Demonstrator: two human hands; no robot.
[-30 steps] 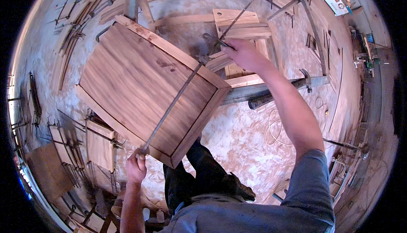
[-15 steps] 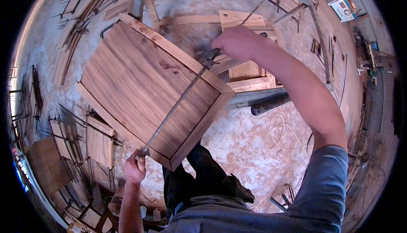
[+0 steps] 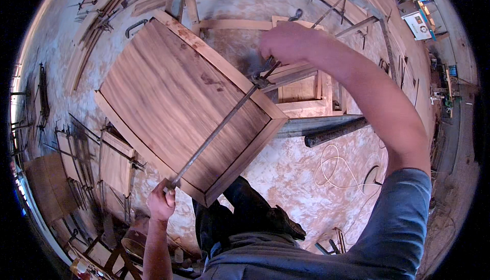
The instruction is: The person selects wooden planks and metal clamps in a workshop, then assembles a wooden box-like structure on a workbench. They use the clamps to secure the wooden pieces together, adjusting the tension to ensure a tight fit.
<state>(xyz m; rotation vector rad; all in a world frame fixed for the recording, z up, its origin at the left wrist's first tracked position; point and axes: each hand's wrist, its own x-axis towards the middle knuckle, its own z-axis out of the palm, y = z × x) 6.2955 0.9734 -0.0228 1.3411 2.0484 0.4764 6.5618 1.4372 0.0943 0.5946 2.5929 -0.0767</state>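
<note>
A framed wooden panel [image 3: 173, 101] lies tilted in front of me, its grain streaked brown inside a paler frame. Across its near part runs a long metal bar clamp [image 3: 217, 129], from the lower left edge to the far right edge. My left hand [image 3: 162, 201] is closed round the clamp's near end, against the frame. At the other end, my right hand [image 3: 291, 44] is closed by the clamp's screw handle, just beyond the clamp head [image 3: 261, 82]. Its fingertips are partly hidden by the hand itself.
A metal stand [image 3: 316, 124] is partly under the panel, with smaller wooden frames [image 3: 301, 88] beyond it. A C-shaped clamp [image 3: 135, 27] shows by the panel's far left corner. Clamped panels [image 3: 117, 162] stand at left. A pale cord [image 3: 332, 165] curls on the floor.
My right hand has turned and shifted slightly at the clamp's screw end. The left hand keeps its grip. The whole view has shifted a little; the panel stays under the clamp.
</note>
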